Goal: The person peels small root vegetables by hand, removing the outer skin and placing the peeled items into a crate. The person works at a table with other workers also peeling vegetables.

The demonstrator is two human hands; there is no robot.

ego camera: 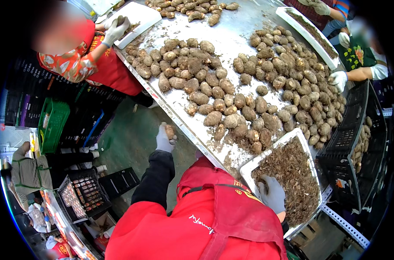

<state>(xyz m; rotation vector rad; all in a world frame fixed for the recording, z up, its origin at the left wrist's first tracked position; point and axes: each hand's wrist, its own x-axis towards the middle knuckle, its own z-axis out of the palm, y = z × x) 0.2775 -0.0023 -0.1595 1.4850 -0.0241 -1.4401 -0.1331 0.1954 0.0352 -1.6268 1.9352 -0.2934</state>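
My left hand [165, 139], in a pale work glove, is held out over the floor beside the table. Its fingers are closed around a brown taro corm [170, 131]. My right hand [272, 194], in a grey glove, is at the near side of a white foam box [245, 172] full of brown fibrous scrapings [289, 177]. The fingers of that hand are bent, and I cannot tell whether they hold anything. Ahead of me on the metal table [231, 42] lies a heap of hairy taro corms [200, 81], with a larger heap [301, 81] to its right.
A black plastic crate [338, 172] with corms inside stands at the right. Co-workers' gloved hands [114, 32] [338, 81] work at the table's left and right sides. Foam boxes [141, 16] [314, 35] sit along the edges. Stacked crates [53, 125] and an open crate [83, 195] are at left.
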